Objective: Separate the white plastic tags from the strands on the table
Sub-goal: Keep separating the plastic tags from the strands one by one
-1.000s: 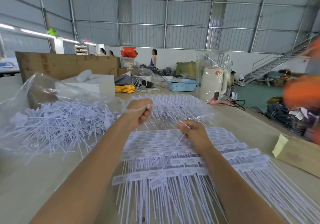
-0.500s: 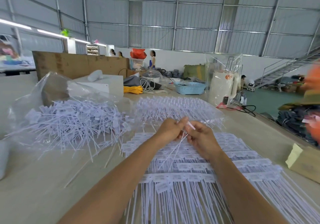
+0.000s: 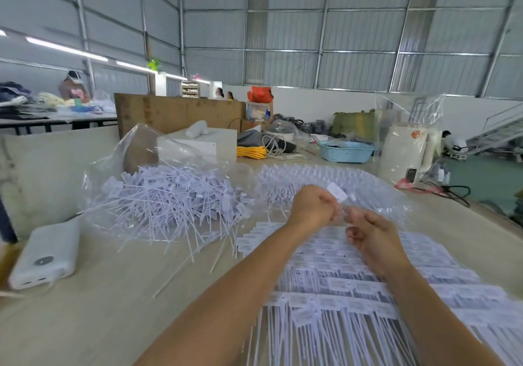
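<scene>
Both hands are meeting above the desk: left hand is pinching a flat white tag, right hand is curling, its grip blurred. Joined strands are lying beneath, loose tags far left.

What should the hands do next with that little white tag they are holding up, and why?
Probably drop it onto the loose pile at the left. The left hand pinches a single white tag lifted clear of the joined rows, so it looks already separated. The right hand is loosely curled beside it; whether it holds anything is too blurred to tell.
</scene>
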